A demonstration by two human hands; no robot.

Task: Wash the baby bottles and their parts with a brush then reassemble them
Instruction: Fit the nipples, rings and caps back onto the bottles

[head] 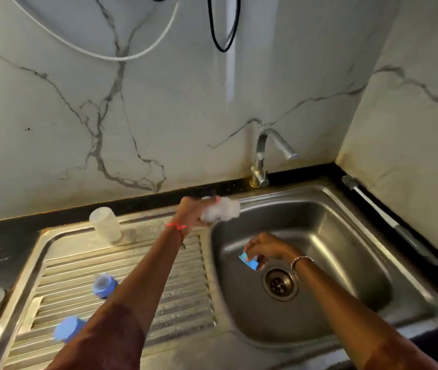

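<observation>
Hands are both grasping something as I am watching from here. The left hand [190, 212] is curling round a clear bottle [224, 211], blurred, and holding it over the back left rim of the sink [319, 188]. The right hand [266, 248] is pinching a blue ring [248, 260] down inside the basin, just beside the drain [279, 284]. On the drainboard [79, 263] a second clear bottle [105, 224] is standing upright at the back edge. A blue collar [103, 284] and a blue cap [68, 328] are lying nearer its front left. A tap [263, 150] is rising at the sink's back edge.
</observation>
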